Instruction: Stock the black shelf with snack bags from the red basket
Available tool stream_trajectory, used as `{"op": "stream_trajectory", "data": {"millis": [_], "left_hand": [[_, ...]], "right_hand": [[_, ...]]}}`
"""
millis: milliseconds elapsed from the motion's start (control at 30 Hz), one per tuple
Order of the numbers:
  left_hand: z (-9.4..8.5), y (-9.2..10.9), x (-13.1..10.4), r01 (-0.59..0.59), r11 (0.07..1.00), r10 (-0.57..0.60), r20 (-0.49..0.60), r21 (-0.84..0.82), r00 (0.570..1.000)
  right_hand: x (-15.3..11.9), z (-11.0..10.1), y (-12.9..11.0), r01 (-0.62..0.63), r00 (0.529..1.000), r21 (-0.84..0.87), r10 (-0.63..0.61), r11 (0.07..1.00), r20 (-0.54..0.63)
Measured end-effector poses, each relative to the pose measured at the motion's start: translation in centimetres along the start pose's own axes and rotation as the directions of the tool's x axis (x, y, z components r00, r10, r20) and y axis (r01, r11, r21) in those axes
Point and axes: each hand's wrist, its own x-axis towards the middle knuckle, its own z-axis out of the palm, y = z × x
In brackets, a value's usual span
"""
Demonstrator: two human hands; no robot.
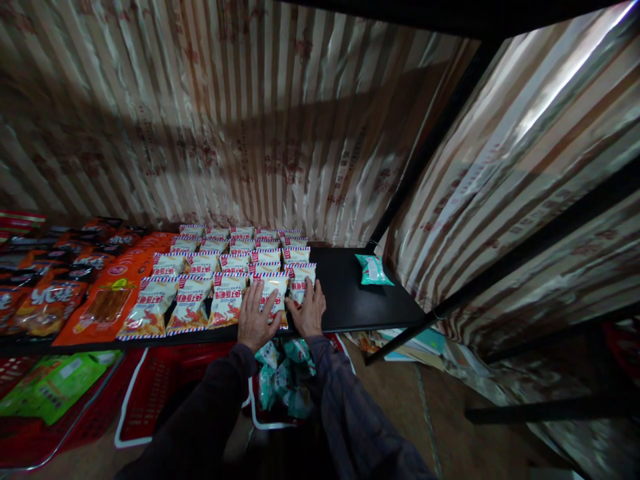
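Low down, teal packets lie partly hidden between dark sleeves. Above, the left grip spreads loosely open against a white snack bag at the front edge of a black shelf; the right grip curls at the neighbouring bag, its hold unclear. Both bags' long axes run upward, printed fronts towards the person, partly covered by fingers. Striped cloth hangs dimly behind.

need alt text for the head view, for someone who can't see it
A person's left hand and right hand rest on white bags set in rows on a black shelf. Orange packs lie left of them, a lone teal bag to the right, and red baskets below.
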Motion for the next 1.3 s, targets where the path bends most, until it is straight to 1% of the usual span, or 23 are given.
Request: {"op": "stream_trajectory", "data": {"millis": [233,367,433,533,600,667,767,833,1000,1167,1300], "left_hand": [[-0.2,0.1,0.1,-0.013,1.000,0.013,-0.016,0.008,1.000],[-0.3,0.2,0.1,-0.015,1.000,0.015,-0.022,0.011,1.000],[-0.3,0.2,0.1,-0.009,1.000,0.010,-0.027,0.008,1.000],[0.0,0.1,-0.1,0.005,1.000,-0.005,-0.023,0.008,1.000],[0.2,0.0,-0.2,0.015,1.000,-0.015,-0.025,0.009,1.000],[0.4,-0.2,-0.4,0.020,1.000,-0.020,-0.032,0.011,0.999],[0.6,-0.3,-0.5,0.016,1.000,-0.016,-0.025,0.008,1.000],[0.5,-0.3,-0.4,0.008,1.000,-0.008,-0.008,-0.001,1.000],[0.3,-0.3,-0.2,-0.009,1.000,0.009,-0.005,-0.009,1.000],[0.3,-0.3,-0.2,0.003,1.000,-0.003,-0.004,-0.020,1.000],[0.4,-0.2,-0.3,0.022,0.999,-0.021,0.012,-0.036,1.000]], "right_hand": [[-0.2,-0.2,-0.2,0.009,1.000,-0.013,-0.009,1.000,-0.029],[-0.2,-0.7,-0.4,0.038,0.995,-0.007,-0.039,0.999,-0.091],[-0.4,-1.2,-0.7,0.083,0.986,0.020,-0.079,0.996,-0.144],[-0.9,-2.0,-1.5,0.213,0.965,0.107,-0.192,0.971,-0.178],[-1.6,-2.4,-2.3,0.282,0.955,0.182,-0.257,0.942,-0.148],[-2.4,-2.4,-3.0,0.313,0.950,0.249,-0.299,0.917,-0.095],[-3.4,-2.0,-3.7,0.319,0.945,0.291,-0.326,0.902,-0.027],[-3.7,-1.6,-4.0,0.305,0.948,0.288,-0.318,0.908,-0.002],[-2.9,-1.2,-4.4,0.253,0.961,0.294,-0.274,0.922,0.033],[-2.2,-0.8,-4.4,0.258,0.955,0.282,-0.288,0.924,0.072],[-2.1,-0.5,-4.1,0.268,0.953,0.277,-0.296,0.923,0.064]]}}
